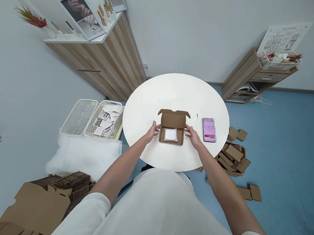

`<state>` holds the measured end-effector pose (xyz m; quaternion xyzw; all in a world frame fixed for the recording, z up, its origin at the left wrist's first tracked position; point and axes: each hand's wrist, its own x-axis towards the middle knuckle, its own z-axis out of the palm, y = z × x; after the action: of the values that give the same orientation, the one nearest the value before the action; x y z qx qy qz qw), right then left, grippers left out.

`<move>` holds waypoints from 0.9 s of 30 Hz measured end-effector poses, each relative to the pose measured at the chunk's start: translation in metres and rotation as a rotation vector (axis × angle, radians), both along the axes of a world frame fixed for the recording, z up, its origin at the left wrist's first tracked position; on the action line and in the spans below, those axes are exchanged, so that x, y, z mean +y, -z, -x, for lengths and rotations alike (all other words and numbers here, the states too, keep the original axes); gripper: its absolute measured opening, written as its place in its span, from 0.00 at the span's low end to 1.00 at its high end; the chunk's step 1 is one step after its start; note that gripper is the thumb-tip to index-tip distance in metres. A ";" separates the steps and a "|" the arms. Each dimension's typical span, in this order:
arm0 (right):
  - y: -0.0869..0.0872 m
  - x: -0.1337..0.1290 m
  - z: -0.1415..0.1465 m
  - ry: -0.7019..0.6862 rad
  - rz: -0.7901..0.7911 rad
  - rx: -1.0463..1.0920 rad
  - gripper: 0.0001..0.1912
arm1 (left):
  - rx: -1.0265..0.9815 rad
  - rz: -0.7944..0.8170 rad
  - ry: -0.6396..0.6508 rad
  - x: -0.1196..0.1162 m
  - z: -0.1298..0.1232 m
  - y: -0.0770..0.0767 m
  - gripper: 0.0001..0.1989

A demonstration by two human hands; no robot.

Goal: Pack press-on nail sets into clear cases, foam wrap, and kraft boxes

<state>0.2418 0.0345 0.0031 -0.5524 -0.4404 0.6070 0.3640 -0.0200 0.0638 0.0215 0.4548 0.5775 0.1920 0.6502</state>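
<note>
An open brown cardboard box (173, 122) stands on the round white table (150, 96), its lid raised at the back. Inside it lies a small white wrapped packet (170, 134). My left hand (152, 132) is at the box's left side, fingers apart, the fingertips at the wall. At the right side is my right hand (192, 135), its fingers spread against or close to the box. Whether either hand presses on the cardboard is hard to tell. A phone with a purple screen (209, 130) lies to the right of my right hand.
Left of the table are white baskets (79, 117), one holding printed cards (106, 120), white wrapping sheets (85, 156) and stacked flat cardboard (38, 206). Folded brown boxes (233, 157) lie on the floor at right. A wooden cabinet (118, 57) and a shelf unit (268, 76) stand behind.
</note>
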 end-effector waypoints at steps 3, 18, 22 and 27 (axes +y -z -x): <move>0.002 -0.008 -0.002 0.008 0.051 0.063 0.34 | -0.039 0.042 0.008 -0.006 0.006 0.003 0.41; -0.033 -0.040 0.000 -0.241 0.248 -0.067 0.27 | 0.080 0.227 0.292 -0.038 0.017 -0.021 0.30; -0.015 -0.049 0.007 -0.157 0.194 -0.296 0.26 | 0.185 0.069 0.238 -0.053 0.014 -0.006 0.36; 0.007 -0.055 0.014 -0.072 0.151 -0.576 0.27 | 0.425 -0.081 0.155 -0.064 0.006 0.016 0.38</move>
<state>0.2280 -0.0205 -0.0035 -0.7114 -0.4983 0.4689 0.1604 -0.0263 -0.0005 0.0053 0.5537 0.6568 0.0645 0.5079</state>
